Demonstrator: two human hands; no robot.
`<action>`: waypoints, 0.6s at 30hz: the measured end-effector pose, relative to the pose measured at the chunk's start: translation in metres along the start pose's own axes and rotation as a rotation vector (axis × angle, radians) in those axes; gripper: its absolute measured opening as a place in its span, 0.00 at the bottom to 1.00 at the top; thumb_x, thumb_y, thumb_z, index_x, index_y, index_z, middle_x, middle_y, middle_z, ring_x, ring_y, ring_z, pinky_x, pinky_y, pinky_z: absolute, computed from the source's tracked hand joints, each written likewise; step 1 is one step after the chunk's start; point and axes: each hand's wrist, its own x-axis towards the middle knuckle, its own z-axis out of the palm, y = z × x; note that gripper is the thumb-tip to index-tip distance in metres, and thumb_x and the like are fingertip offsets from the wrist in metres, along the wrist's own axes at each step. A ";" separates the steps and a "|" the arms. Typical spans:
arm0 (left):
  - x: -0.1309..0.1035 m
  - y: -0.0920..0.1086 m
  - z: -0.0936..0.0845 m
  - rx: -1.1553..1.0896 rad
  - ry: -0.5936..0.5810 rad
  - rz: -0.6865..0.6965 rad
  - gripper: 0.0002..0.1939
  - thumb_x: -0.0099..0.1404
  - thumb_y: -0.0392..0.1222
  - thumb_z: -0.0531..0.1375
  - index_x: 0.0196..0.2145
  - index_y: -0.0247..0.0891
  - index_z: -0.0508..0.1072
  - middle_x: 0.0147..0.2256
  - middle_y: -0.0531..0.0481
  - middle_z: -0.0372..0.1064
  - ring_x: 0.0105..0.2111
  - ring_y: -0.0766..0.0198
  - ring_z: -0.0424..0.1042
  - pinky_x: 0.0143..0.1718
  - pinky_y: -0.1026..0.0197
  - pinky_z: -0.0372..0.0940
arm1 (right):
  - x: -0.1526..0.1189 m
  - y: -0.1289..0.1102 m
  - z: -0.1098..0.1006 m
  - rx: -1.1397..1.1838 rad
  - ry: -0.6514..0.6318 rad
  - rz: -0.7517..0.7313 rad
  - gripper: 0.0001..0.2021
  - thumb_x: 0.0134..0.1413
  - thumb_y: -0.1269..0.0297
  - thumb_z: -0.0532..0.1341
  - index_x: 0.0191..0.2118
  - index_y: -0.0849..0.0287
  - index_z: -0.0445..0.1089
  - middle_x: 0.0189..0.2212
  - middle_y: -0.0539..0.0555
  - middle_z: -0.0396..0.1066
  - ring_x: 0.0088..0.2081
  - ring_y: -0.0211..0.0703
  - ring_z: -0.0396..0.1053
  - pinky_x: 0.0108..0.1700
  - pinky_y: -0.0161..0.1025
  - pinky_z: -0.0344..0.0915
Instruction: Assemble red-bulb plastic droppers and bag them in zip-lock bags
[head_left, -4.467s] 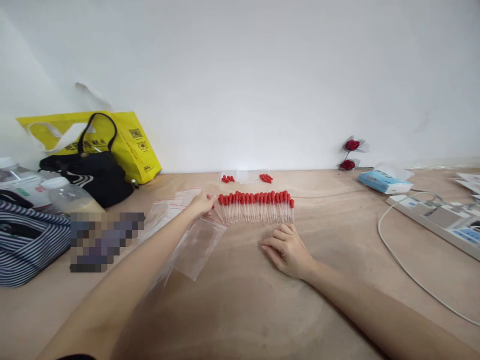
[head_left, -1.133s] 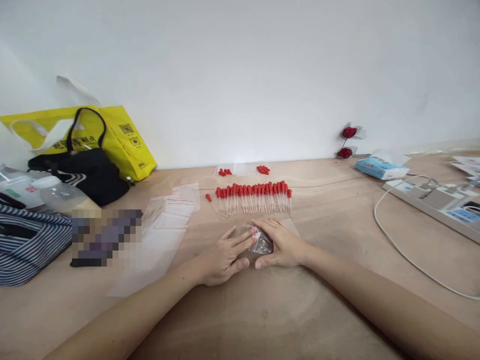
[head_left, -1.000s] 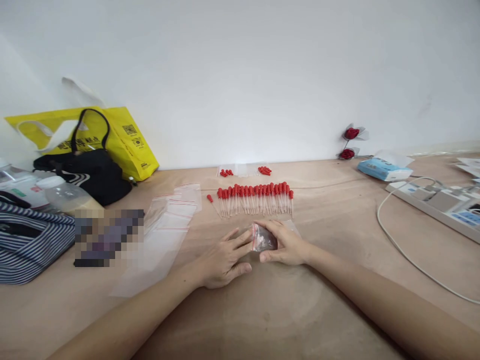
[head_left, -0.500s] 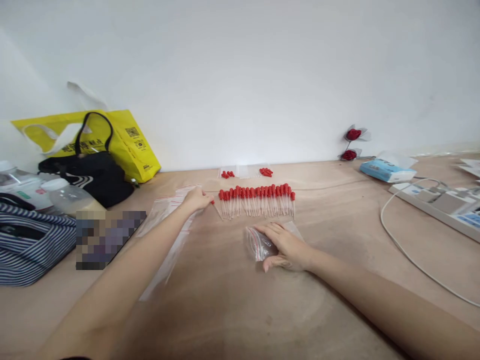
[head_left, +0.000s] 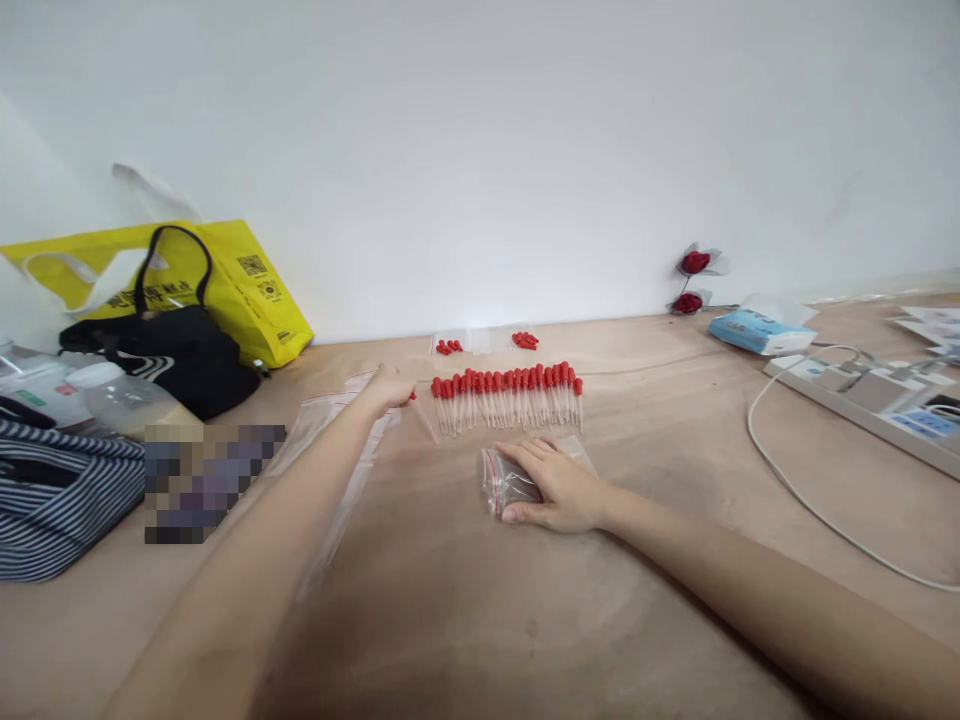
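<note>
My left hand (head_left: 390,386) reaches out to the left end of a row of droppers (head_left: 506,398). Its fingers are pinched on the red bulb of a single dropper (head_left: 426,420), whose clear stem points down and to the right. The row holds many such droppers side by side, red bulbs away from me and thin tips toward me. Nearer to me, my right hand (head_left: 559,490) lies flat over a clear zip bag (head_left: 495,482) with a red seal line, fingers stretched out. Under the palm, part of that bag is hidden.
Flat zip bags (head_left: 349,490) lie beneath my left forearm. By the wall are small bags with red bulbs (head_left: 525,341). A yellow bag (head_left: 262,300), a black bag (head_left: 195,355) and a striped pouch (head_left: 67,500) stand left; tissues (head_left: 761,330) and a power strip (head_left: 862,395) right.
The view has shifted slightly. My left hand still pinches the dropper at the row's left end. My right thumb has come in onto the zip bag's near edge.
</note>
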 end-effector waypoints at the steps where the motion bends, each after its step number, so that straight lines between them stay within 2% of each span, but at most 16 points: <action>1: -0.010 -0.001 -0.006 -0.055 0.013 -0.003 0.13 0.58 0.32 0.55 0.42 0.31 0.63 0.28 0.51 0.65 0.26 0.67 0.68 0.31 0.61 0.66 | 0.001 0.000 0.000 0.001 0.002 0.006 0.37 0.47 0.43 0.54 0.57 0.63 0.49 0.51 0.61 0.60 0.50 0.51 0.57 0.53 0.50 0.48; 3: -0.036 -0.005 -0.014 -0.173 0.050 0.028 0.13 0.57 0.29 0.52 0.41 0.34 0.62 0.25 0.55 0.62 0.24 0.72 0.67 0.31 0.65 0.66 | 0.001 0.001 0.001 0.001 0.006 0.007 0.37 0.46 0.44 0.55 0.57 0.63 0.49 0.50 0.61 0.60 0.50 0.51 0.57 0.53 0.50 0.48; 5: -0.065 -0.012 -0.016 -0.269 0.078 0.059 0.09 0.56 0.32 0.51 0.37 0.36 0.62 0.25 0.56 0.62 0.25 0.73 0.67 0.33 0.66 0.66 | 0.001 0.002 0.001 0.003 0.013 0.001 0.37 0.46 0.43 0.55 0.57 0.62 0.49 0.50 0.61 0.60 0.50 0.51 0.57 0.53 0.50 0.48; 6: -0.080 -0.016 -0.015 -0.332 0.082 0.065 0.08 0.55 0.34 0.52 0.35 0.36 0.63 0.25 0.56 0.62 0.26 0.72 0.67 0.32 0.66 0.66 | 0.001 0.003 0.002 0.003 0.017 0.001 0.37 0.46 0.44 0.55 0.57 0.62 0.49 0.50 0.61 0.60 0.50 0.51 0.57 0.53 0.50 0.48; 7: -0.092 -0.020 -0.013 -0.488 0.062 0.048 0.08 0.52 0.36 0.55 0.33 0.35 0.64 0.25 0.56 0.62 0.26 0.71 0.67 0.32 0.65 0.66 | 0.001 0.003 0.002 0.004 0.021 0.002 0.37 0.46 0.44 0.55 0.57 0.62 0.49 0.50 0.61 0.60 0.49 0.51 0.57 0.52 0.50 0.48; 9: -0.112 -0.027 -0.007 -0.651 0.011 0.018 0.12 0.47 0.38 0.59 0.32 0.35 0.65 0.26 0.56 0.63 0.26 0.70 0.67 0.31 0.64 0.66 | 0.001 0.003 0.002 0.004 0.028 0.007 0.36 0.46 0.44 0.55 0.57 0.62 0.50 0.49 0.61 0.61 0.49 0.51 0.58 0.52 0.50 0.49; 13: -0.125 -0.030 0.004 -0.769 0.035 0.007 0.16 0.44 0.40 0.62 0.31 0.35 0.65 0.26 0.57 0.63 0.27 0.71 0.67 0.32 0.64 0.65 | 0.000 0.002 0.003 0.004 0.030 0.000 0.35 0.47 0.45 0.55 0.57 0.61 0.50 0.49 0.61 0.61 0.49 0.50 0.58 0.51 0.50 0.50; 18: -0.130 -0.027 0.016 -0.712 0.012 0.108 0.15 0.48 0.42 0.60 0.35 0.36 0.63 0.27 0.57 0.64 0.28 0.70 0.69 0.35 0.63 0.66 | 0.001 0.003 0.003 0.004 0.041 -0.009 0.35 0.46 0.45 0.56 0.56 0.61 0.50 0.47 0.61 0.62 0.48 0.49 0.59 0.50 0.49 0.51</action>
